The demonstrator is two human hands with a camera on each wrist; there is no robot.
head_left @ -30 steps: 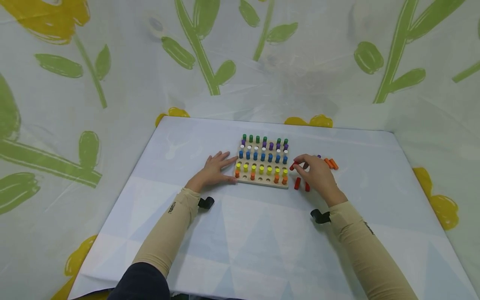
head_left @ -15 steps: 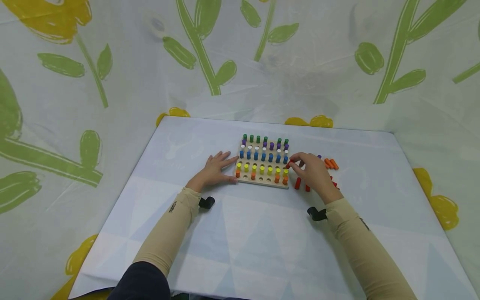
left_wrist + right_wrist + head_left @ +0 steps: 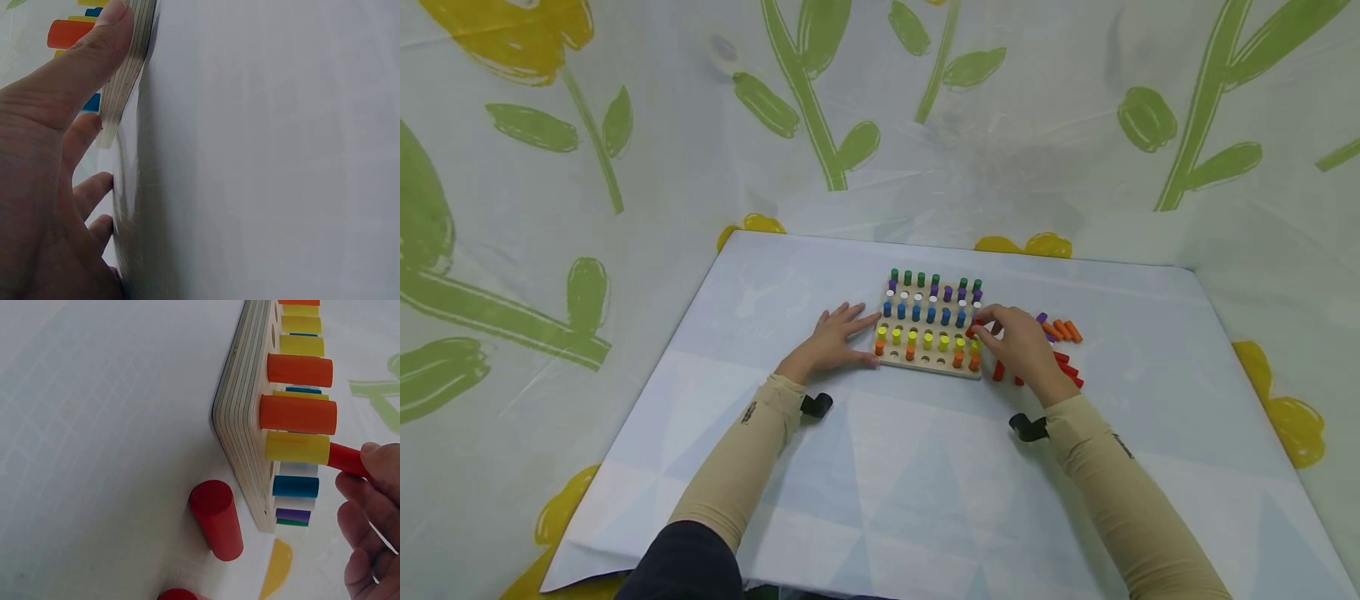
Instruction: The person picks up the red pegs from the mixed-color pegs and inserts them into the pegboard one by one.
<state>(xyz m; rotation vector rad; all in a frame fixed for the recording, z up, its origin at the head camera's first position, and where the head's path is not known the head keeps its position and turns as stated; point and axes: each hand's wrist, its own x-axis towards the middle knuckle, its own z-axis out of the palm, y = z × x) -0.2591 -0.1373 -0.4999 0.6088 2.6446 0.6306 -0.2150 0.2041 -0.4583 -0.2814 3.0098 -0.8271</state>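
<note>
A wooden pegboard [image 3: 934, 364] lies on the table with rows of green, purple, white, blue, yellow and orange pegs standing in its holes. Between the thumb and fingers of my right hand [image 3: 1028, 348] is a red peg [image 3: 345, 459], pinched at one end. It is tilted over the board's right side, near the blue and yellow rows; in the right wrist view its lower end is hidden behind a yellow peg [image 3: 297, 447]. My left hand [image 3: 829, 342] is spread flat at the board's left edge, thumb and index finger against the wood [image 3: 122, 94].
Loose red pegs [image 3: 998, 371] lie right of the board, one close to its corner, with more red pegs [image 3: 1066, 363] beyond the right hand. Orange pegs [image 3: 1069, 331] and a purple peg [image 3: 1042, 317] lie farther back. A pale patterned cloth [image 3: 865, 475] covers the table.
My right hand has carried the red peg leftward, from beside the board to over its right side, uncovering loose red pegs behind the wrist. The left hand stays at the board's edge.
</note>
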